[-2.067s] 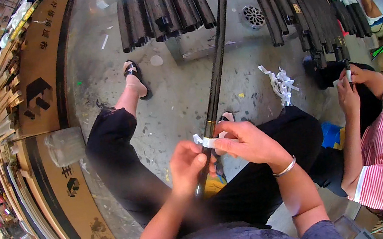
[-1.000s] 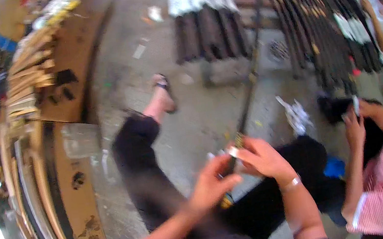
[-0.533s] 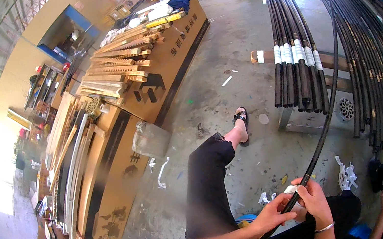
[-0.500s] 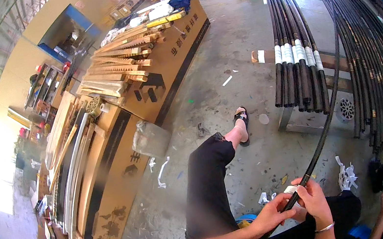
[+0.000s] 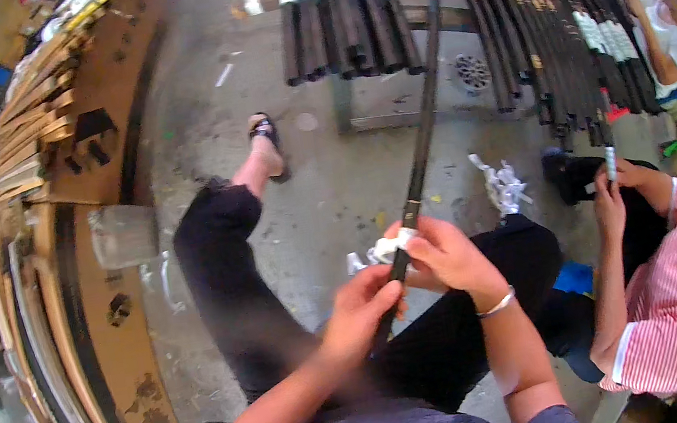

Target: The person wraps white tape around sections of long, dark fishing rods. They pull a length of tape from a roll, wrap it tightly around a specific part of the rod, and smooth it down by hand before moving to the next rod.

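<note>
A long black pole [image 5: 422,166] slants up and away from my lap. My left hand [image 5: 363,302] is closed around its lower part, the thumb lying along the near side. Just above, my right hand [image 5: 449,258] presses white tape [image 5: 405,238] onto the pole between thumb and fingers. A crumpled white bundle [image 5: 382,250], apparently more of the tape, shows beside the pole, partly behind it. The right hand's fingertips are partly hidden by the pole. The pole's lower end passes below my left hand toward my legs.
Taped black poles [image 5: 347,31] rest on a stand ahead, with more poles [image 5: 528,17] to the right. A person in a striped shirt [image 5: 664,312] works close on my right; another sits beyond. White scraps [image 5: 503,187] litter the floor. Cartons [image 5: 116,332] bearing wooden strips stand left.
My view has swung right and down, bringing the neighbouring person into sight. My left hand still holds the pole, and my right hand is now on the tape around it.
</note>
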Motion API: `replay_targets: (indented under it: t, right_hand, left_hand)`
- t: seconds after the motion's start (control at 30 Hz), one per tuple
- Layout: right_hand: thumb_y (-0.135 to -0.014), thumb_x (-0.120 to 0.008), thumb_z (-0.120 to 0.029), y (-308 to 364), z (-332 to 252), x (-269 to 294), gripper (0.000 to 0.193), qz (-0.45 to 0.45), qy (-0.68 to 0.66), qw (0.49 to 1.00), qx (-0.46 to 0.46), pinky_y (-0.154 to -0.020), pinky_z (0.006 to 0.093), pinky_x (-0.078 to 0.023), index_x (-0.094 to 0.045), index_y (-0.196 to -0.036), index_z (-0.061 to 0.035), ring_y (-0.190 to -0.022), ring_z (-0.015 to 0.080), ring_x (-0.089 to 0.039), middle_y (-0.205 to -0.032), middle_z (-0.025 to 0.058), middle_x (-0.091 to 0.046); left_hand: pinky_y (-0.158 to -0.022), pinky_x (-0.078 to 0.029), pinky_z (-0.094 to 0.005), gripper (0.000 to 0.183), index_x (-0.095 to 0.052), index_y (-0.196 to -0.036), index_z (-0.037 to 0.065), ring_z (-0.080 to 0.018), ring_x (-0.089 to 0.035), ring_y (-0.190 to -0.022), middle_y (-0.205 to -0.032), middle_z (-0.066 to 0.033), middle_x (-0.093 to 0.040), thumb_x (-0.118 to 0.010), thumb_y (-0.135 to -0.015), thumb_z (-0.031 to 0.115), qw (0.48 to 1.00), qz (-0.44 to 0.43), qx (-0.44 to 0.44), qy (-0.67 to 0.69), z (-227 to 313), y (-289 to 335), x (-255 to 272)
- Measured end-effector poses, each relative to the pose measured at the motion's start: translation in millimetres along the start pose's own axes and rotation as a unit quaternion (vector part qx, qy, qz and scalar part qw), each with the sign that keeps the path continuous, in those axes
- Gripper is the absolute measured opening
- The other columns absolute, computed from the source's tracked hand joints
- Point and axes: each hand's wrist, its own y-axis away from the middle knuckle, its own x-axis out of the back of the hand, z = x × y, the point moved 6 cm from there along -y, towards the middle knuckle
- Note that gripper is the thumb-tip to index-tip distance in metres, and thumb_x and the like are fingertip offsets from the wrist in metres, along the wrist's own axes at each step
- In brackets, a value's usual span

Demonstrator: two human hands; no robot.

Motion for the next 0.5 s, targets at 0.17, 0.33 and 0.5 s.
replay_targets:
  t: [0.17,0.33,0.5]
  right_hand:
    - [-0.098,-0.054,-0.021,5,2,3,0.025,0.002,-0.032,0.999,0.028,-0.051,0.021,-0.035,-0.058,-0.113,-0.0019,-0.061,0.0026,-0.043,-0.076,-0.0036,-0.053]
    - [-0.099,-0.053,-0.019,1,11,1,0.023,-0.012,-0.017,0.999,0.032,-0.051,0.0207,-0.036,-0.058,-0.113,-0.0019,-0.062,0.0028,-0.044,-0.078,-0.003,-0.054]
    - [-0.099,-0.054,-0.019,4,5,-2,0.023,-0.003,-0.04,0.999,0.019,-0.05,0.0213,-0.034,-0.058,-0.113,-0.0018,-0.06,0.0029,-0.041,-0.075,-0.0039,-0.052]
  left_hand:
    - [-0.075,-0.049,-0.0272,0.028,-0.059,-0.115,-0.001,-0.0131,-0.059,-0.08,-0.093,-0.0051,-0.063,-0.066,-0.09,0.01,0.999,0.0,-0.003,-0.054,1,4,-6]
    - [-0.074,-0.048,-0.0266,0.027,-0.061,-0.114,-0.001,-0.0129,-0.059,-0.078,-0.09,-0.0047,-0.063,-0.065,-0.09,0.009,0.999,-0.009,-0.002,-0.038,0,4,-1]
    - [-0.073,-0.047,-0.0254,0.028,-0.061,-0.114,-0.001,-0.0123,-0.058,-0.077,-0.088,-0.0039,-0.063,-0.067,-0.09,0.012,1.0,0.014,0.01,-0.01,8,10,0]
